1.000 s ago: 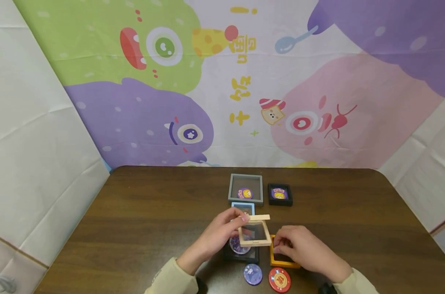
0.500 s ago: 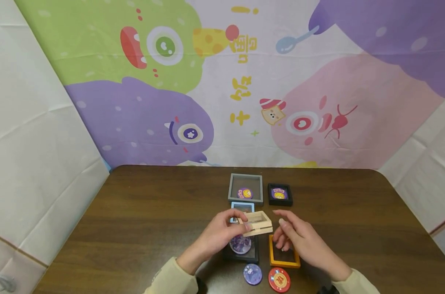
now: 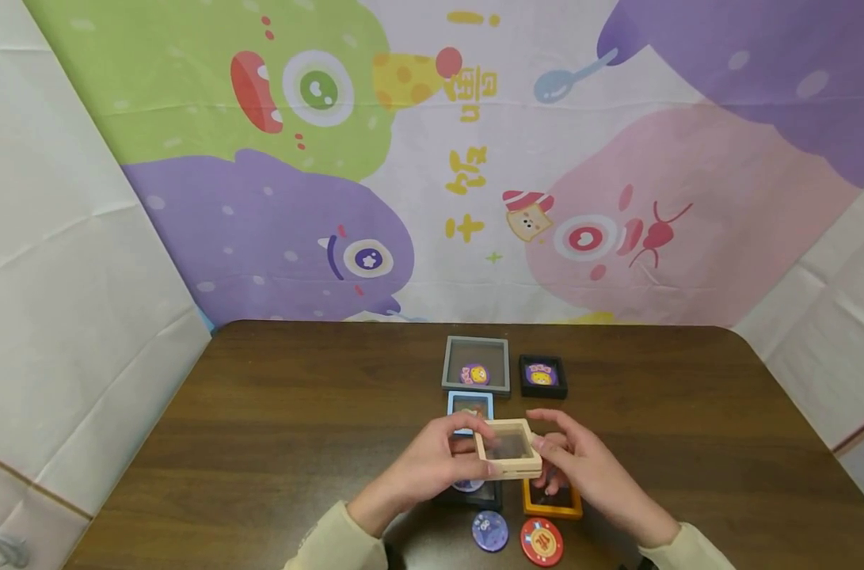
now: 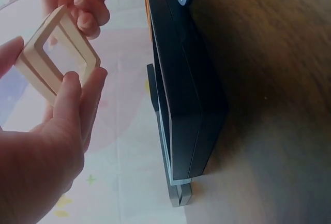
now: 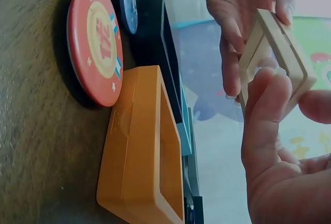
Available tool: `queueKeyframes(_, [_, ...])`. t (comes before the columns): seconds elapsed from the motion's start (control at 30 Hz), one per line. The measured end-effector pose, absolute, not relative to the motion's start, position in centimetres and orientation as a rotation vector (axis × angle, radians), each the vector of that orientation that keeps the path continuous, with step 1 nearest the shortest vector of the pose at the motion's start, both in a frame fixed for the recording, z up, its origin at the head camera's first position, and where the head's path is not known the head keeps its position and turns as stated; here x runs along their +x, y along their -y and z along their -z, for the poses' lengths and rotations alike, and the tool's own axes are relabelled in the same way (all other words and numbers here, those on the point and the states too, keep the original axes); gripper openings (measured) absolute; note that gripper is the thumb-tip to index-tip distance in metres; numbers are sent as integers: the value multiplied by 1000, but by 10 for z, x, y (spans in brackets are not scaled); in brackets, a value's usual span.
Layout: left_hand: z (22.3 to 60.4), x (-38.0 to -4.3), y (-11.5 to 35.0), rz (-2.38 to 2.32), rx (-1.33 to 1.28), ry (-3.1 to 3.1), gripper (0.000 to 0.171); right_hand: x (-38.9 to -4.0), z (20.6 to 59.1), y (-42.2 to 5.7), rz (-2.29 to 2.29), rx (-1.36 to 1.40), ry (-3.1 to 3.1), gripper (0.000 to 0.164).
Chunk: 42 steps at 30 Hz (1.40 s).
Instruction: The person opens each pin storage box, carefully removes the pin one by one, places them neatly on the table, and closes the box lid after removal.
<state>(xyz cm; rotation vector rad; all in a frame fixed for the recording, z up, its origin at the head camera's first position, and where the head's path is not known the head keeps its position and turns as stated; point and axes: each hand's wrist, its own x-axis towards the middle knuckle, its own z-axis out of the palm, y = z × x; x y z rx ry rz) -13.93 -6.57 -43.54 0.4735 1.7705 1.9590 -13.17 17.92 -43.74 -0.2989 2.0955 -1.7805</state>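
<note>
A small cream display frame (image 3: pixel 508 442) with a see-through middle is held above the table, its two halves together. My left hand (image 3: pixel 439 455) grips its left side, thumb at the front edge and fingers at the back. My right hand (image 3: pixel 581 463) pinches its right edge between thumb and index finger; in the right wrist view the thumb (image 5: pixel 269 92) overlaps the clear window. Below lie an orange frame (image 3: pixel 572 507), partly covered by the right hand, and a black frame (image 4: pixel 183 89) bearing a purple round badge, mostly hidden in the head view.
Nearest the person lie a purple badge (image 3: pixel 490 531) and a red badge (image 3: pixel 542 541). Behind the hands are a light blue frame (image 3: pixel 470 395), a grey frame (image 3: pixel 477 340) with a badge on it, and a small black frame (image 3: pixel 564 385) with a badge. A printed cloth hangs behind.
The cream frame stood open a second ago and is now folded together. My right hand has risen from the orange frame to the cream frame's right edge.
</note>
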Motion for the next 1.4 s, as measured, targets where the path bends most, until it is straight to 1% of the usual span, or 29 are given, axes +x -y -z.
queueKeyframes(0.53, [435,-140,64,-1970,494,-1715,41,-132,438,-181,1729,-355,-2106,49])
queueKeyframes(0.97, [435,-138,64,-1957,424,-1692,48,-132,437,-179,1741,-373,-2164,43])
queueKeyframes(1.17, [436,-140,64,-1902,427,-1800,49,-134,436,-185,1664,-398,-2272,45])
queueKeyframes(1.3, [436,-141,65,-1911,433,-1851,45,-137,431,-192,1549,-415,-2392,42])
queueKeyframes(1.4, [435,-141,65,-1918,442,-1884,39,-139,428,-198,1493,-398,-2456,39])
